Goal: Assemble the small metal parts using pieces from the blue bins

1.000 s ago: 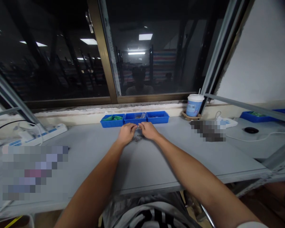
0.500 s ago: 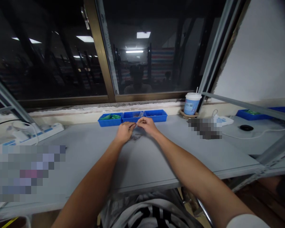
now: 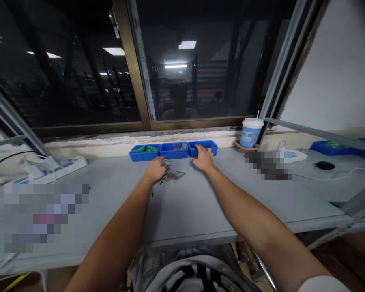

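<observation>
My right hand (image 3: pixel 204 158) reaches over the right-hand blue bin (image 3: pixel 214 149), its fingers apart and their tips partly inside. Nothing shows in its grasp. My left hand (image 3: pixel 156 169) rests at the left side of a loose pile of small metal screws (image 3: pixel 172 174), fingers curled together. A screw (image 3: pixel 168 161) seems to stick out from its fingertips. Among the pile lies what looks like a clear plastic bag. The middle blue bin (image 3: pixel 174 153) holds a clear packet and small parts. Green packets (image 3: pixel 146 149) fill the left blue bin (image 3: pixel 134 157).
A lidded cup (image 3: pixel 251 133) with a straw stands on a cardboard holder at the back right. Power strips (image 3: pixel 63 168) and cables lie at both sides. Blurred-out items sit left and right. A black ring (image 3: pixel 325 165) lies farther right. Metal shelf posts flank the table (image 3: pixel 188 215).
My hands were together in front of the middle bin. My right hand has moved right to the right-hand bin, and my left hand has drawn back to the pile. The view has shifted slightly.
</observation>
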`<state>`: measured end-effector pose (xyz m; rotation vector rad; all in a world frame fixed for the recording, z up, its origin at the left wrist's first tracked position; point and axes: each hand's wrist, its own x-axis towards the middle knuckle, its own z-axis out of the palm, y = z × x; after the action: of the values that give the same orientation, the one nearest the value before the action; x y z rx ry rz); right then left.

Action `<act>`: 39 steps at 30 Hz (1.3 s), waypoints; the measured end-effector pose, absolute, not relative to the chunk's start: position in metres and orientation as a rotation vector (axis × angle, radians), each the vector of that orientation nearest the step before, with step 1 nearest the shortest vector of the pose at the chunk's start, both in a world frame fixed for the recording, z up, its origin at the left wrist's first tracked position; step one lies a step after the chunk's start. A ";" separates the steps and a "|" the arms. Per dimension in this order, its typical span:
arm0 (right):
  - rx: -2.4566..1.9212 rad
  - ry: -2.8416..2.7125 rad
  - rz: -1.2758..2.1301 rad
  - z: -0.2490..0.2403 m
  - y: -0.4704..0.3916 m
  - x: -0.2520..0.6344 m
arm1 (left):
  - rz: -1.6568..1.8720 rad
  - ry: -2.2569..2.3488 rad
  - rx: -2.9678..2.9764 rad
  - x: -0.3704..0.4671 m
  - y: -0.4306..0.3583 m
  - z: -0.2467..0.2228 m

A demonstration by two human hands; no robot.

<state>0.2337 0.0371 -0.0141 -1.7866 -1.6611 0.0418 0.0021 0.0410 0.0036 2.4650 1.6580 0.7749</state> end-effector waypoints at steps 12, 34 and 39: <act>-1.515 -1.734 -0.017 -0.013 0.029 0.213 | 0.454 1.594 2.514 0.010 0.033 0.006; -1.336 -2.095 0.200 -0.029 0.040 0.198 | 0.374 1.279 2.535 0.015 0.035 0.006; -1.369 -2.166 0.124 -0.025 0.038 0.196 | 0.485 1.199 2.445 0.013 0.041 -0.002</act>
<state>0.1959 0.0384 -0.0255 -1.3691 -2.1662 0.1244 0.0130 0.0414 -0.0020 2.4454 1.1989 0.4852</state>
